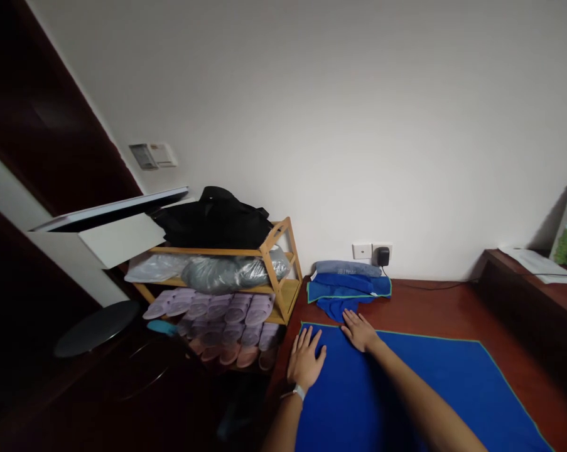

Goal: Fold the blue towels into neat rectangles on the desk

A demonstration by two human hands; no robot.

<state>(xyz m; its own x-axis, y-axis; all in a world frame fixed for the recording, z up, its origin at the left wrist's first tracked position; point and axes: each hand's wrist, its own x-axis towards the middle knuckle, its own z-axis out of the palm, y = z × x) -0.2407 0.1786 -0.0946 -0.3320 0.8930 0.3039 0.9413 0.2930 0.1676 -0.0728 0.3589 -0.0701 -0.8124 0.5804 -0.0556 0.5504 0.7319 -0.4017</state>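
Observation:
A large blue cloth with a green edge [443,376] lies spread flat on the reddish-brown wooden table [434,307]. My left hand [306,359] rests on the cloth's far left corner, fingers spread, with a pale band round the wrist. Farther right, my right hand [360,331] lies flat over the cloth's far edge, fingers stretched out and its tips near a crumpled blue cloth [340,307]. Behind that sits a stack of folded blue towels [344,285], with a grey-blue one [346,269] on top against the wall.
A wooden shoe rack [276,270] left of the table holds purple slippers [238,307], plastic-wrapped bundles and a black bag [217,220]. A white box [123,238] juts out there. A black plug [382,255] with a cord sits in the wall socket. Right stands a raised ledge [523,282] with papers.

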